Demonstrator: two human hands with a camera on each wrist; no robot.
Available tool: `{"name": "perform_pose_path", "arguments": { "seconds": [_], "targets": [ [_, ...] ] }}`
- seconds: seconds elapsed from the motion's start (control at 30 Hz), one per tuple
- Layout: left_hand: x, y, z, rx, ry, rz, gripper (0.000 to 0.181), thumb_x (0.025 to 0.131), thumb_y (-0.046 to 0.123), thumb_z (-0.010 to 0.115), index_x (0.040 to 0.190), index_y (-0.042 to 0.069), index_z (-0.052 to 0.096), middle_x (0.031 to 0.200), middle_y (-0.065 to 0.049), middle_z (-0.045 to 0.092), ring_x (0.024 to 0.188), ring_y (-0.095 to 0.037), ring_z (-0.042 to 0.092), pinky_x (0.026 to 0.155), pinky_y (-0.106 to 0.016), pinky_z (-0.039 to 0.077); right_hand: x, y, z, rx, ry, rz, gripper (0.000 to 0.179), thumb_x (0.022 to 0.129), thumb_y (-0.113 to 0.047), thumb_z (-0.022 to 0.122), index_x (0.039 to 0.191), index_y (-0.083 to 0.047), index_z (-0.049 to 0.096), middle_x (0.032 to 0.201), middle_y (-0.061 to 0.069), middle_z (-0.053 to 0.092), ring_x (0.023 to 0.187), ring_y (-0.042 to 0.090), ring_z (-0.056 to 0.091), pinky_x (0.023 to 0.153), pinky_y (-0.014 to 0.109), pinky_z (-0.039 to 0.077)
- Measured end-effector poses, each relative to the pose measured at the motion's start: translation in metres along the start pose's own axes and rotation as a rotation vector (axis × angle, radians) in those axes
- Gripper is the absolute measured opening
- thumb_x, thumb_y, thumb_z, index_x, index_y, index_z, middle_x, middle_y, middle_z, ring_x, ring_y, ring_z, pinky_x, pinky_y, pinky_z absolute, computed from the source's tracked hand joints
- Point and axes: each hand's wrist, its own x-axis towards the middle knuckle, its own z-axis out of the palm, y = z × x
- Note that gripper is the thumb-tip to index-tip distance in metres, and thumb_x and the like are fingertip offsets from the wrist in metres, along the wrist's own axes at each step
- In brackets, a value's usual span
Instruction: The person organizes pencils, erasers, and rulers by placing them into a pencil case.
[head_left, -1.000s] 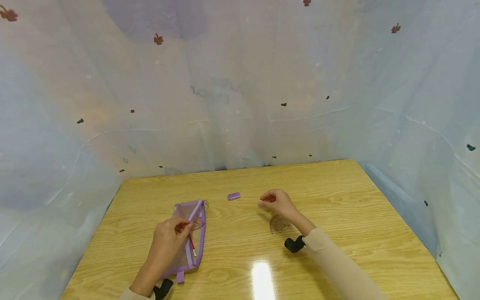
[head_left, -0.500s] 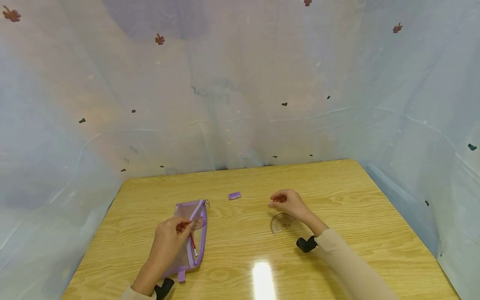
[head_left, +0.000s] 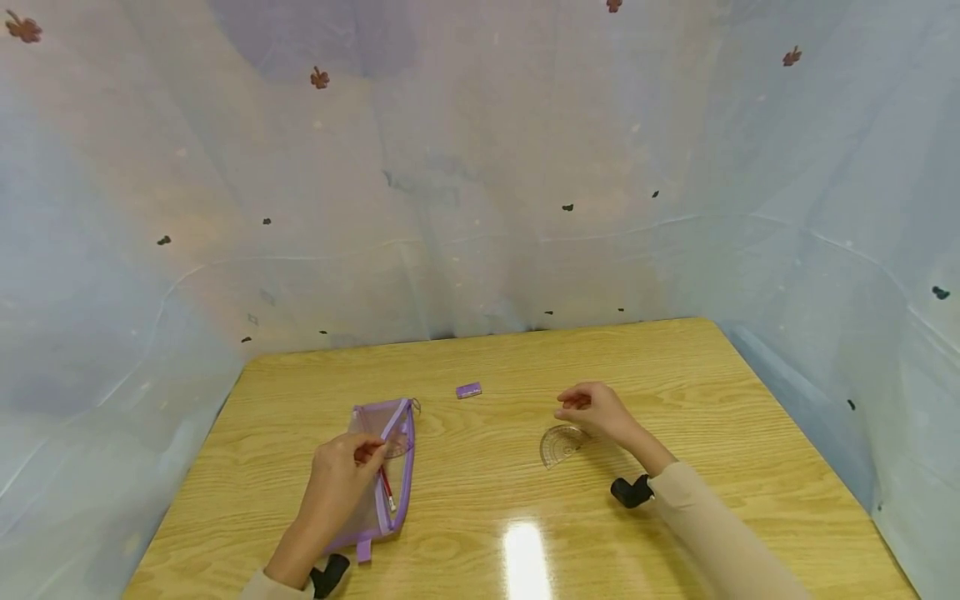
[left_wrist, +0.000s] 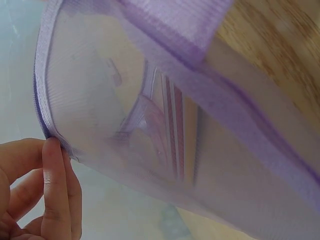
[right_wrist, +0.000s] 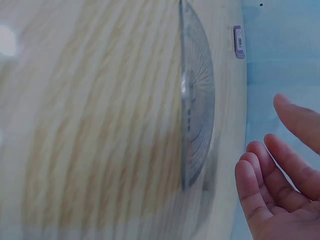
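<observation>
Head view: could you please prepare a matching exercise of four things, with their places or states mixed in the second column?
1. mesh pouch
2. red pencil
3. small purple block
4. protractor outside the mesh pouch

A. lies on the table, away from both hands
B. pinched at its edge by the left hand
C. clear, nearest the right hand
D. inside the mesh pouch

Pairs: 1-B, 2-D, 3-A, 4-C

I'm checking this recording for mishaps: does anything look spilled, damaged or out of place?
Nothing stands out: no spill or damage shows. The clear semicircular plastic protractor and small purple rectangular block lie flat outside the purple mesh zip pouch.
</observation>
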Motion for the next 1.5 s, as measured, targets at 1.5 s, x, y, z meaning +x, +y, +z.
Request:
{"name": "perform_pose_path", "arguments": {
  "seconds": [1.5],
  "targets": [
    [0.001,0.002,0.0,-0.004,-0.01,-0.033,0.005,0.084,-0.002,0.078,0.087,-0.002,0.075,0.074,-0.001,0.067,0.065,-0.009,0.061,0.055,-0.02,0.053,-0.02,0.023,-0.007,-0.123,-0.175,-0.149,0.051,0.074,-0.009,0.089,0.114,0.012,0.066,0.101,0.015,0.062,0.089,0.026,0.059,0.075,0.03,0.054]
  ]
}}
